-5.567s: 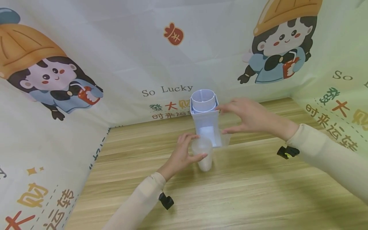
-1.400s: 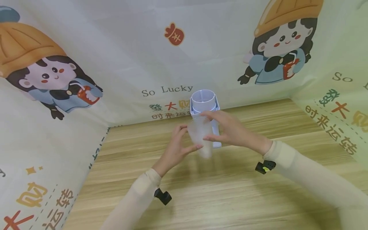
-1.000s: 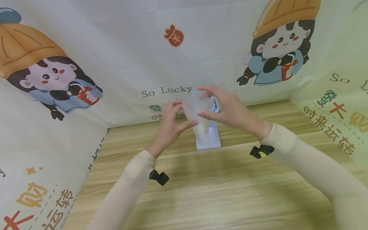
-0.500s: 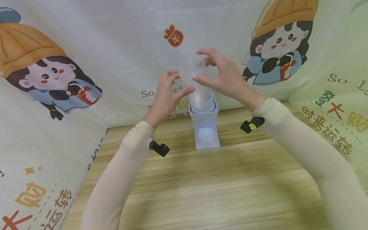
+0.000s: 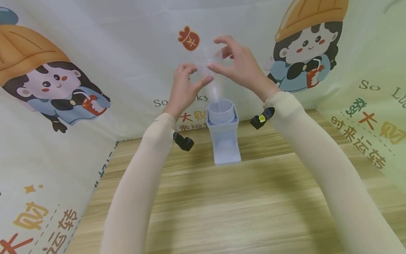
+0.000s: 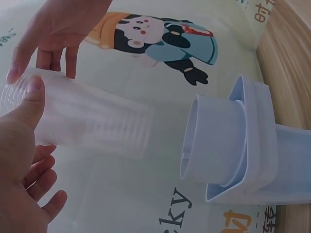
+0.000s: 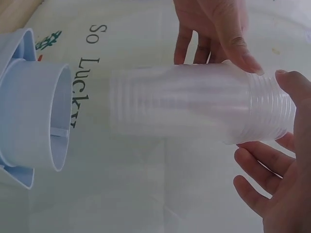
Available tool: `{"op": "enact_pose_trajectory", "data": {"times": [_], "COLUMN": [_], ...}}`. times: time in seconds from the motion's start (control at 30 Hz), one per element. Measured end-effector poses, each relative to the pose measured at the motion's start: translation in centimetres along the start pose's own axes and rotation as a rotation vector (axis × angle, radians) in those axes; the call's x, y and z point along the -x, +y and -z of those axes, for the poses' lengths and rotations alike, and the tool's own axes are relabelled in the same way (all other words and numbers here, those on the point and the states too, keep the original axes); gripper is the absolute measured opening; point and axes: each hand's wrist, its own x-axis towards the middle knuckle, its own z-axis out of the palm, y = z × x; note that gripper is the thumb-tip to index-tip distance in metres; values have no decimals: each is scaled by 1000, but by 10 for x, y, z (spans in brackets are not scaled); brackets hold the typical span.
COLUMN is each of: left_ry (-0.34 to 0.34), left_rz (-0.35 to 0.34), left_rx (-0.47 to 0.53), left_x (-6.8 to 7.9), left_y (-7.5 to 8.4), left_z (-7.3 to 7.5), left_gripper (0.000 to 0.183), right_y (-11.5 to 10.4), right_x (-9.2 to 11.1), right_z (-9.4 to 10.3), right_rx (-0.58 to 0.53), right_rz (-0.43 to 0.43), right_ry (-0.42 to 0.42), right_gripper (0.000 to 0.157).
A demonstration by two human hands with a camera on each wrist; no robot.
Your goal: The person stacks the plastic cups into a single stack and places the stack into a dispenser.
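Observation:
A stack of transparent plastic cups (image 5: pixel 210 70), nested in one another, is up in the air with its narrow end pointing down. My left hand (image 5: pixel 184 88) grips it from the left, thumb across the near side. From the right, somewhat higher, my right hand (image 5: pixel 242 67) holds the rim end between thumb and fingers. Below stands a pale blue cup dispenser (image 5: pixel 226 143) with a round, open-topped tube (image 6: pixel 214 141) in its upper part. In both wrist views a gap shows between the bottom of the cup stack (image 7: pixel 180 102) and the tube's rim.
The dispenser stands on a wood-grain table (image 5: pixel 228 204), close to the back wall. A printed cloth (image 5: pixel 133 70) with cartoon figures and lettering covers the walls behind and at both sides. Each wrist carries a small black camera, one under the left sleeve (image 5: pixel 152 148).
Earlier the left hand alone held the stack low in front of the dispenser. The right hand then took hold too, and both hands raised the stack up to above the tube.

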Motion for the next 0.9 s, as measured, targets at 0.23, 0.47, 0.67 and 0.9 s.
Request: {"op": "enact_pose_trajectory", "data": {"times": [0.23,0.47,0.67,0.9], "left_ry": [-24,-58,-93,-99], "left_rz": [36,68,75,82], "left_rx": [15,32,39,21], "left_x": [-6,-2,2,9], "left_y": [-11,-27,-37,-47], "left_z": [-16,-34,-44,-56], "left_gripper": [66,63,63,73], "right_y": [17,36,46,55], "right_x": [4,15,23,34], "right_z": [-11,-26,-34,-43], "right_rx": [-59,-46,-31,-34], "right_rz": [-111,-131,-145,-187], "right_ry": [-10,-36,-60,-94], "right_gripper": [70,71,71,74]}}
